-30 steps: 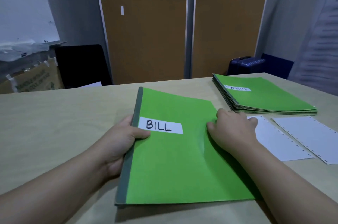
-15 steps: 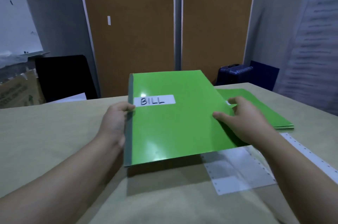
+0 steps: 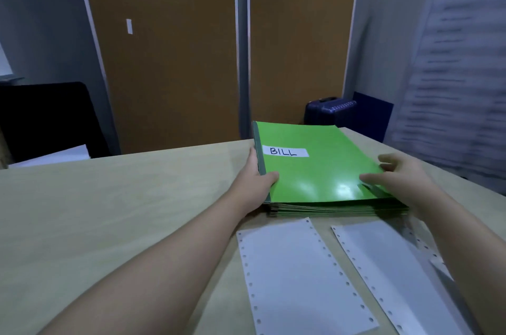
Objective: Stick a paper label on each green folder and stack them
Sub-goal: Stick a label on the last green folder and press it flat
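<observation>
A green folder [image 3: 315, 170] with a white label reading BILL [image 3: 284, 152] lies on top of the stack of green folders [image 3: 336, 210] at the table's far right. My left hand [image 3: 254, 181] grips its dark spine edge, thumb on the cover. At the folder's right edge my right hand [image 3: 397, 178] has its thumb on the cover and its fingers spread loosely past the edge. The labels of the folders underneath are hidden.
Two white perforated backing sheets [image 3: 298, 271] [image 3: 388, 266] lie on the beige table [image 3: 123, 211] in front of the stack. Behind the table stand two cork boards [image 3: 169, 61], a blue suitcase [image 3: 328, 110] and a black panel [image 3: 46, 115].
Both hands lifted the BILL folder off the table in front of me, carried it right and away, and set it down on the stack, covering the EVENTS folder.
</observation>
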